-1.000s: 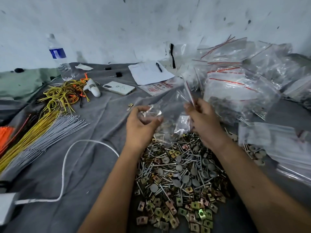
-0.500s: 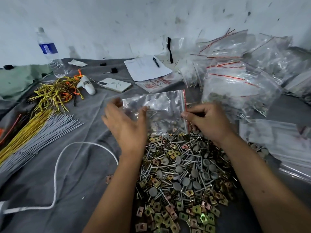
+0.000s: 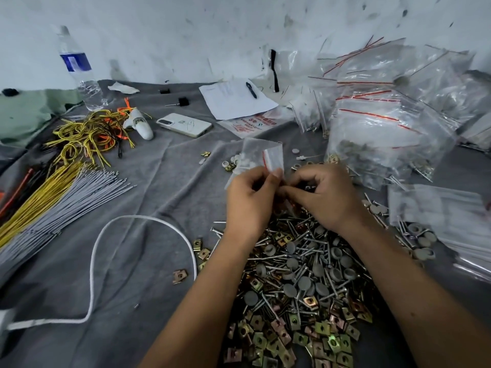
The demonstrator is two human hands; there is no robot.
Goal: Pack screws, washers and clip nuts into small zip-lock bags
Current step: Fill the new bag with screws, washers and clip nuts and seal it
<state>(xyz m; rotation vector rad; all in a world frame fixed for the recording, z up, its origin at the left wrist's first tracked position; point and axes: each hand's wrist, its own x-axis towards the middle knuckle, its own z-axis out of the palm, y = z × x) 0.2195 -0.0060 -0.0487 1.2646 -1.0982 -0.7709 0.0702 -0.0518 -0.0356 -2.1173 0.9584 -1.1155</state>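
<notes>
A small clear zip-lock bag (image 3: 261,154) with a red seal line stands up above my two hands, folded over. My left hand (image 3: 248,203) pinches its lower edge with thumb and fingers. My right hand (image 3: 325,197) meets it from the right, fingertips curled onto the same edge. Below both hands spreads a heap of screws (image 3: 300,251), grey round washers (image 3: 292,288) and brass clip nuts (image 3: 313,338) on the grey cloth (image 3: 148,197). What the bag holds is hidden.
A big pile of filled zip-lock bags (image 3: 385,123) fills the back right. Flat empty bags (image 3: 446,216) lie at right. Grey and yellow cable ties (image 3: 53,205), a white cord (image 3: 101,251), a phone (image 3: 184,124), a paper with pen (image 3: 233,99) and a water bottle (image 3: 79,70) are left and behind.
The bag, held wide and flat between both hands before, is now folded narrow. Both hands have come together at its lower edge.
</notes>
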